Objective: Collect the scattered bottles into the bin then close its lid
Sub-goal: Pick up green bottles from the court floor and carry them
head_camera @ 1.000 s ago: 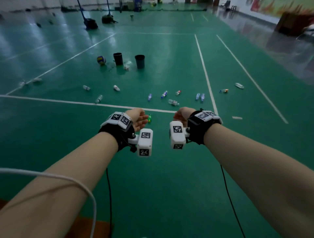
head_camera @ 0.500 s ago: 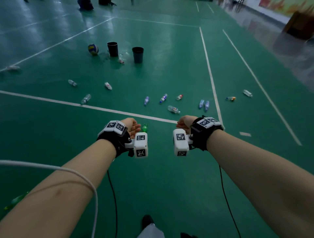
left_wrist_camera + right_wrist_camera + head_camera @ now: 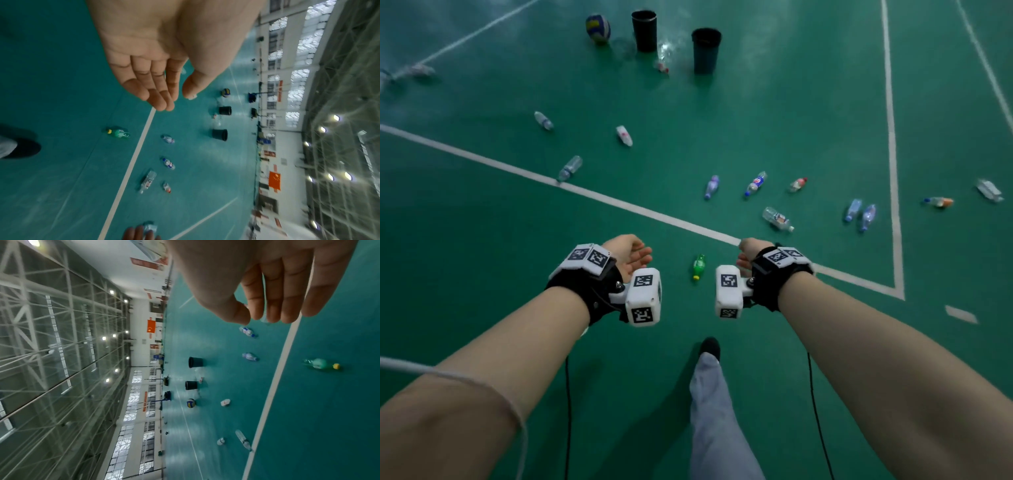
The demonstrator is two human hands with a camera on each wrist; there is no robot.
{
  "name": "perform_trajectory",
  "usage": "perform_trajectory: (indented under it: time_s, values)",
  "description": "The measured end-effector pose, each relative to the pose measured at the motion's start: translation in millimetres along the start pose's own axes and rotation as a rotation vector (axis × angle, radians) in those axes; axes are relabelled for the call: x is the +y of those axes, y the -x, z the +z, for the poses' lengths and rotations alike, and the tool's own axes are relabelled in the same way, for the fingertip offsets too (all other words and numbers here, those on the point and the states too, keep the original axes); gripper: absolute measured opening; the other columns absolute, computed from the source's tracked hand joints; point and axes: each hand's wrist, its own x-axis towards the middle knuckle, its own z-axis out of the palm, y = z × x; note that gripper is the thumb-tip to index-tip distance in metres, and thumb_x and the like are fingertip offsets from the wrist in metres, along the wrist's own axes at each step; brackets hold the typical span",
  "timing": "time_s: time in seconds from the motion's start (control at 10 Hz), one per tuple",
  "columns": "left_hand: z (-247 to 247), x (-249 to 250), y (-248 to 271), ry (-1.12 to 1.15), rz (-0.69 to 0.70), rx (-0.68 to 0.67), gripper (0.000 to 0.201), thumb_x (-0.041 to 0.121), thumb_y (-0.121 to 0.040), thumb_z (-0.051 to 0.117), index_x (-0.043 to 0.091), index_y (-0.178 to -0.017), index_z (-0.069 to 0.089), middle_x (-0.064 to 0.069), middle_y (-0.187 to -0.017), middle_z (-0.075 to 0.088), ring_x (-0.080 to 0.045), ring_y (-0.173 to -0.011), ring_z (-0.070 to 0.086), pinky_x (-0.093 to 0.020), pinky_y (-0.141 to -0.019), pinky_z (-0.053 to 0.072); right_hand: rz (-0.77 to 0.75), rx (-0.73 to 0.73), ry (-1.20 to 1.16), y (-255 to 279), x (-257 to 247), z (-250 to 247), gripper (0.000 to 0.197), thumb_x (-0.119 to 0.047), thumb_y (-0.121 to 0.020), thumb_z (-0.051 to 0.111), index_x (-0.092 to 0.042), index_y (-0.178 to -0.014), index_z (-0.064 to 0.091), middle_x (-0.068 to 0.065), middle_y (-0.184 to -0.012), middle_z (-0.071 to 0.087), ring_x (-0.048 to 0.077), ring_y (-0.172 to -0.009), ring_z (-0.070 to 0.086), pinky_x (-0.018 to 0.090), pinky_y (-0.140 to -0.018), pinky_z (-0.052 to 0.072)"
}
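Note:
Several plastic bottles lie scattered on the green court floor. A green bottle with a yellow cap (image 3: 699, 267) (image 3: 118, 132) (image 3: 320, 365) lies nearest, between my two hands. Beyond the white line lie a clear bottle (image 3: 777, 218), a blue-labelled bottle (image 3: 755, 183) and others. Two dark bins (image 3: 705, 50) (image 3: 644, 30) stand open at the far end; no lid shows. My left hand (image 3: 631, 255) (image 3: 162, 97) hangs empty with relaxed fingers. My right hand (image 3: 746, 255) (image 3: 265, 316) is empty too, fingers loosely bent.
A volleyball (image 3: 598, 28) rests left of the bins. My foot (image 3: 710, 347) and trouser leg step forward between my arms. White court lines (image 3: 619, 204) cross the floor. Cables hang from both wrists. More bottles lie at the far right (image 3: 989, 189) and far left.
I have walked forward and my view has tilted down. The bottles and bins are nearer, the green bottle now shows fully between my hands, and my foot has come into view.

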Motion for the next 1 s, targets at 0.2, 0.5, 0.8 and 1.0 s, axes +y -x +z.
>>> perform_trajectory:
  time_s: [0.2, 0.5, 0.8, 1.0]
  values:
    - [38, 46, -214, 0.197, -0.202, -0.019, 0.022, 0.012, -0.096, 0.041, 0.007, -0.076, 0.050, -0.005, -0.065, 0.063, -0.014, -0.045, 0.061, -0.028, -0.057, 0.046, 0.239, 0.020, -0.019, -220, -24, 52, 0.024, -0.021, -0.097, 0.041, -0.013, -0.075, 0.044, 0.001, -0.066, 0.045, 0.013, -0.048, 0.048, 0.019, -0.043, 0.041]
    - [70, 20, -434, 0.479, -0.585, -0.072, 0.015, 0.020, -0.095, 0.044, 0.009, -0.091, 0.054, -0.008, -0.070, 0.067, -0.017, -0.064, 0.061, -0.027, -0.057, 0.055, 0.426, 0.146, -0.229, -427, -3, 111, 0.035, -0.014, -0.101, 0.036, -0.013, -0.066, 0.033, 0.004, -0.036, 0.047, 0.014, -0.027, 0.046, 0.006, -0.028, 0.029]
    - [85, -69, -666, 0.478, -0.782, -0.081, 0.012, 0.018, -0.093, 0.047, 0.010, -0.093, 0.056, -0.012, -0.069, 0.069, -0.021, -0.071, 0.060, -0.030, -0.062, 0.053, 0.541, 0.203, -0.364, -665, 96, 152, 0.033, -0.023, -0.098, 0.040, -0.013, -0.067, 0.038, 0.003, -0.031, 0.048, 0.015, -0.023, 0.047, 0.013, -0.034, 0.036]
    - [84, -133, -796, 0.487, -0.842, -0.113, 0.011, 0.017, -0.087, 0.049, 0.009, -0.092, 0.056, -0.012, -0.075, 0.070, -0.021, -0.074, 0.062, -0.036, -0.062, 0.057, 0.543, 0.219, -0.341, -818, 202, 161, 0.026, -0.020, -0.099, 0.040, -0.022, -0.074, 0.034, 0.003, -0.075, 0.047, 0.013, -0.057, 0.056, 0.018, -0.032, 0.044]
